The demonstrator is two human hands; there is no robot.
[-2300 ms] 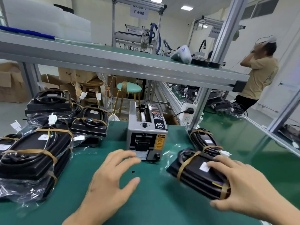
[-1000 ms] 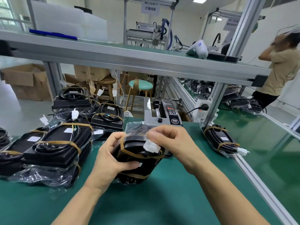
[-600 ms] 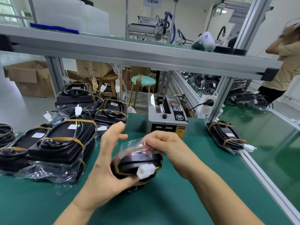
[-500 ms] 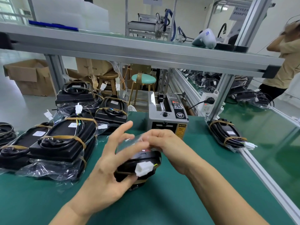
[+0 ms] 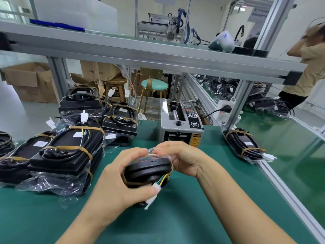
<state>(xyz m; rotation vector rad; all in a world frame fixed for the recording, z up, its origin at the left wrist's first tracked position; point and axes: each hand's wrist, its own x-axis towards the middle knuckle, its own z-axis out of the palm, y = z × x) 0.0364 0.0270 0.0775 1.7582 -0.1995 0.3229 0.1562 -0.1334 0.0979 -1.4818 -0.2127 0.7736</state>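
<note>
A black power adapter (image 5: 149, 169), bound with brown rubber bands and partly inside a clear plastic bag, is held above the green table (image 5: 202, 217) in front of me. My left hand (image 5: 121, 180) grips its near left side, thumb under the white connector (image 5: 154, 192) on coloured wires. My right hand (image 5: 179, 159) pinches the bag's clear film at the adapter's far top edge. A grey tape dispenser (image 5: 181, 125) stands just behind the hands.
Several bagged black adapters (image 5: 68, 152) are stacked at the left. Another bundled adapter (image 5: 244, 145) lies at the right by the aluminium post (image 5: 239, 106). A metal shelf (image 5: 158, 55) spans overhead. A person (image 5: 309, 64) stands at the far right. Stools and cardboard boxes sit behind the table.
I picked the adapter up from the right side of the table and brought it to the centre. My left hand, open half a second ago, now grips it; the connector hangs lower.
</note>
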